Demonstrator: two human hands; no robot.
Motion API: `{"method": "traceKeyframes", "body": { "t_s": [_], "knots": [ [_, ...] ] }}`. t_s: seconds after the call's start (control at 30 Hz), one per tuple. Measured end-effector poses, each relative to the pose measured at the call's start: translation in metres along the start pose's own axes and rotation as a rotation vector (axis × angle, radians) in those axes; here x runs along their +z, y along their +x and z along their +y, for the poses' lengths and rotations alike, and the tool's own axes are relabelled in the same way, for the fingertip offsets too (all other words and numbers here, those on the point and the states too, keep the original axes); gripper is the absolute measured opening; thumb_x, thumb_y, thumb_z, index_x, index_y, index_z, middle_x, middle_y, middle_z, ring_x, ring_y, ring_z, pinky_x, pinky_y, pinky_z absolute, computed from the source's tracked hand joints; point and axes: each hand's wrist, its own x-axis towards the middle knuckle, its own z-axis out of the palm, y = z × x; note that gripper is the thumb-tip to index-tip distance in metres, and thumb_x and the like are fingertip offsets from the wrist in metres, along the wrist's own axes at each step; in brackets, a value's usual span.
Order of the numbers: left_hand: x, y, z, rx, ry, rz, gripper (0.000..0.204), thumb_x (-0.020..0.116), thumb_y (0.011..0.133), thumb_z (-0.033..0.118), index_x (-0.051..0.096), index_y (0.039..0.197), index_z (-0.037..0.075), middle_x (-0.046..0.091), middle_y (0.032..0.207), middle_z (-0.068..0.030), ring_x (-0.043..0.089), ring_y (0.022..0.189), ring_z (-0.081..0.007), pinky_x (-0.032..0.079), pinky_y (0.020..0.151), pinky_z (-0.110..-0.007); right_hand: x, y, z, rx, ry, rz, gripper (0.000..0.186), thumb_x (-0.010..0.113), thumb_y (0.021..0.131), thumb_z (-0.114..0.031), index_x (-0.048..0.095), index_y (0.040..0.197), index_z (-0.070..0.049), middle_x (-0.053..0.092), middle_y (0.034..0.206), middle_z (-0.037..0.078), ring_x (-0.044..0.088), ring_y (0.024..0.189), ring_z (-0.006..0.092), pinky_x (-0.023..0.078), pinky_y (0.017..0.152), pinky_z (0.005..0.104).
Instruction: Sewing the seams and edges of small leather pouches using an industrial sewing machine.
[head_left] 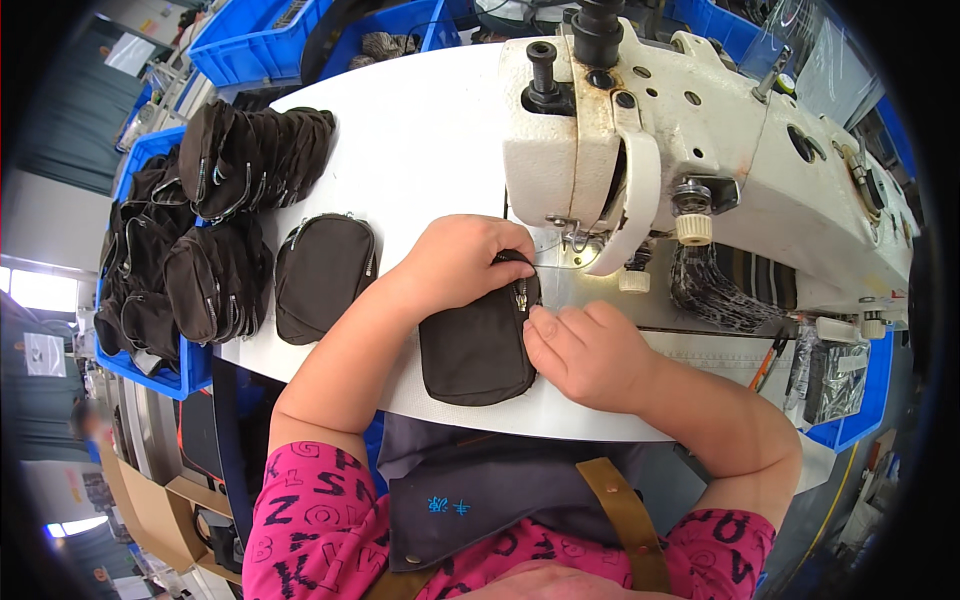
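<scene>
A small dark brown zippered pouch [478,350] lies flat on the white table in front of the sewing machine [560,150]. My left hand [465,262] pinches the pouch's top edge close to the needle area, fingers closed on it. At the pouch's right side, by the zipper pull, my right hand [590,352] has its fingers curled together against the edge. The fingertips partly cover the zipper there. Another pouch of the same kind [325,278] rests on the table, left of my left forearm.
Stacks of dark pouches [255,155] stand at the left, beside a blue crate [190,365] filled with more. Blue bins [245,45] sit behind the white table [420,110]. Dark fabric strips [735,285] lie under the machine arm. Orange-handled snips [768,360] are at the right.
</scene>
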Motion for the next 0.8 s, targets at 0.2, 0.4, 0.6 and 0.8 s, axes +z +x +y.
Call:
{"method": "traceKeyframes", "body": {
  "t_s": [0.2, 0.4, 0.6, 0.8],
  "knots": [
    [0.005, -0.002, 0.007, 0.009, 0.108, 0.061, 0.011, 0.074, 0.087, 0.02, 0.072, 0.094, 0.012, 0.073, 0.086, -0.0081, 0.071, 0.083, -0.0313, 0.055, 0.071, -0.043, 0.001, -0.004, -0.006, -0.018, -0.052, -0.093, 0.024, 0.07, 0.076, -0.012, 0.07, 0.098, -0.002, 0.073, 0.108, 0.017, 0.061, 0.077, 0.0179, 0.042, 0.059, 0.0297],
    [0.008, 0.0, 0.005, -0.025, 0.096, 0.037, 0.011, 0.073, 0.087, 0.02, 0.071, 0.095, 0.012, 0.073, 0.087, -0.0076, 0.071, 0.083, -0.0313, 0.055, 0.07, -0.043, -0.002, -0.005, -0.007, -0.018, -0.032, -0.104, 0.019, 0.069, 0.079, -0.011, 0.069, 0.096, -0.002, 0.073, 0.11, 0.019, 0.061, 0.076, 0.0177, 0.041, 0.059, 0.029],
    [0.009, 0.001, 0.006, -0.06, 0.119, 0.008, 0.01, 0.072, 0.089, 0.021, 0.071, 0.095, 0.013, 0.073, 0.087, -0.0077, 0.071, 0.083, -0.0317, 0.055, 0.07, -0.044, -0.002, -0.007, -0.009, -0.02, -0.05, -0.113, 0.018, 0.069, 0.079, -0.011, 0.069, 0.094, -0.002, 0.074, 0.107, 0.019, 0.061, 0.075, 0.0176, 0.041, 0.058, 0.0288],
    [0.011, 0.0, 0.009, -0.092, 0.174, -0.004, 0.012, 0.073, 0.088, 0.021, 0.069, 0.095, 0.012, 0.072, 0.087, -0.0075, 0.071, 0.085, -0.0313, 0.055, 0.071, -0.043, -0.008, -0.002, -0.014, 0.007, -0.058, -0.144, 0.019, 0.07, 0.078, -0.011, 0.071, 0.094, 0.001, 0.074, 0.11, 0.02, 0.059, 0.074, 0.0172, 0.04, 0.056, 0.0291]
  ]
}}
